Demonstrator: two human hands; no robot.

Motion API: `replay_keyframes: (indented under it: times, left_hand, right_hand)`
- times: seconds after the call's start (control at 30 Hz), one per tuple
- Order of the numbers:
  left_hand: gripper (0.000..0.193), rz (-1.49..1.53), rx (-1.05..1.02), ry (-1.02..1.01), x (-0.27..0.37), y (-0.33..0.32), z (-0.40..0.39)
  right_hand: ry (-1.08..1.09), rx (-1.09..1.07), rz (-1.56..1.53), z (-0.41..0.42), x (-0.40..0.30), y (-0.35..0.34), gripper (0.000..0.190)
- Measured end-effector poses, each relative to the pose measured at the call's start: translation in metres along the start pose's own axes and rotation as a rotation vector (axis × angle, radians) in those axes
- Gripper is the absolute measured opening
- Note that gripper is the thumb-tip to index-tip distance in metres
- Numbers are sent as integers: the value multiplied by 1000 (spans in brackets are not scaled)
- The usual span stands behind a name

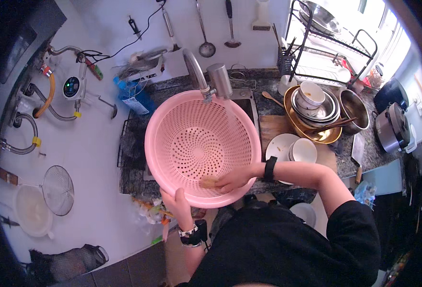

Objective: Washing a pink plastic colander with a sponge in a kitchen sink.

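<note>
A large pink plastic colander [199, 143] sits tilted over the sink [248, 104], below a metal faucet [196, 71] from which water runs down its inner wall. My left hand [178, 206] grips the near left rim, thumb over the edge. Inside the basket, my right hand [232, 179] presses a yellowish sponge or scrubbing pad [209, 182] against the near inner wall. The pad is partly covered by my fingers.
Right of the sink, a wooden cutting board [273, 123] bears plates and bowls [304, 150]. A gold-coloured basin [331, 136] holds stacked bowls and chopsticks. Behind stands a black dish rack [304, 43]. A cleaver [358, 150] lies near the counter edge; a blue bottle [135, 100] stands left of the faucet.
</note>
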State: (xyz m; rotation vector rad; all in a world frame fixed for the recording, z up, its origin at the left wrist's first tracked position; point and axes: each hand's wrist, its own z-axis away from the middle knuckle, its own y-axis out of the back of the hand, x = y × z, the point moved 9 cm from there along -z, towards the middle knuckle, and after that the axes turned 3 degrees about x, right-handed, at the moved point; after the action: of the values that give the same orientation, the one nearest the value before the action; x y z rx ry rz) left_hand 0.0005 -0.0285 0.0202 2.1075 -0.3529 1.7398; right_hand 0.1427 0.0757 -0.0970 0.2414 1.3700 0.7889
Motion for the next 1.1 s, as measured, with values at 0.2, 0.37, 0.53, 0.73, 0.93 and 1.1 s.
replay_keyframes:
  times: [0.2, 0.37, 0.53, 0.73, 0.93, 1.1]
  left_hand:
    - [45, -111, -6, 0, -1, 1, -1]
    - [46, -71, -8, 19, -3, 2, -4]
    - [47, 17, 1, 24, -2, -3, -7]
    - [44, -93, -57, -14, 1, -4, -14]
    - [44, -43, -37, -1, 2, -2, -16]
    - [45, -87, -45, 26, 7, -1, -13]
  right_hand:
    - [-238, 170, 675, 62, 42, 64, 45]
    - [-419, 462, 988, 88, 51, 147, 45]
    - [-300, 597, 973, 90, 61, 134, 39]
    - [-84, 294, 496, 57, 36, 55, 46]
    - [-114, 296, 292, 58, 4, 34, 41]
    - [-256, 383, 799, 88, 9, 60, 37]
